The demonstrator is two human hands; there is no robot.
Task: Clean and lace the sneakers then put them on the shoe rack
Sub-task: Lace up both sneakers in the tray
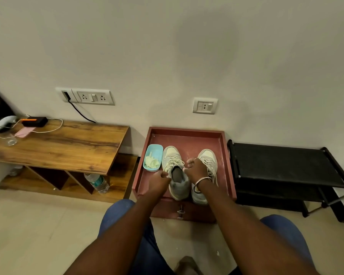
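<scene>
**Q:** Layout, largest item first?
**A:** A brown wood-grain desk (pixel 58 143) is at left and a black fabric-tiered shoe rack (pixel 286 163) at right, with a square red wooden tray (pixel 187 130) between them. Two pale grey sneakers stand in the tray: the container-side sneaker (pixel 174 155), just beside a light-blue plastic container (pixel 160 149), and the rack-side sneaker (pixel 207 154).

**Q:** Hand state?
**A:** The left hand (pixel 159 178) and right hand (pixel 196 169) have curled fingers. Each appears to pinch a cream lace (pixel 175 162) end over the container-side sneaker.

**Q:** Failure modes?
**A:** Uneven tension would probably pull one lace end out of its eyelet. The right wrist could tip the rack-side sneaker.
</scene>
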